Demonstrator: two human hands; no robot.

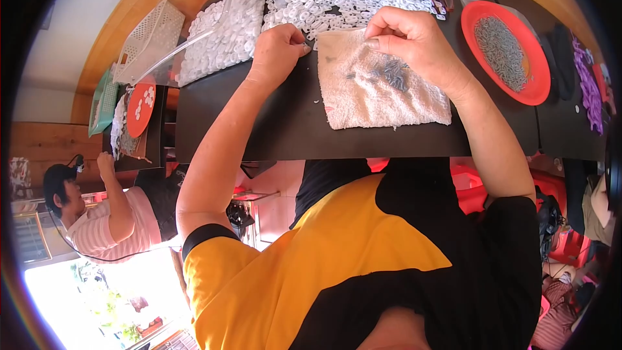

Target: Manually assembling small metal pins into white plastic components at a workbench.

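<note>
My left hand (275, 55) is closed in a pinch at the near edge of the white parts, beside the cloth's left corner. Whatever lies between its fingertips is too small to make out. Over the far edge of a pale towel (350, 107), my right hand (414, 42) has thumb and forefinger pressed together; any small thing in them cannot be told. A little heap of grey screw-like pieces (395, 76) lies on the towel, just below the right hand. Small white plastic pieces with holes (317, 21) spread over the dark table beyond both hands.
A red plate (541, 84) full of grey screw-like pieces stands at right. Clear bins of white pieces (220, 39) and a white basket (152, 35) stand at the far left. At left, a person (110, 214) sits by a small red plate (138, 123). Purple cloth (586, 91) lies far right.
</note>
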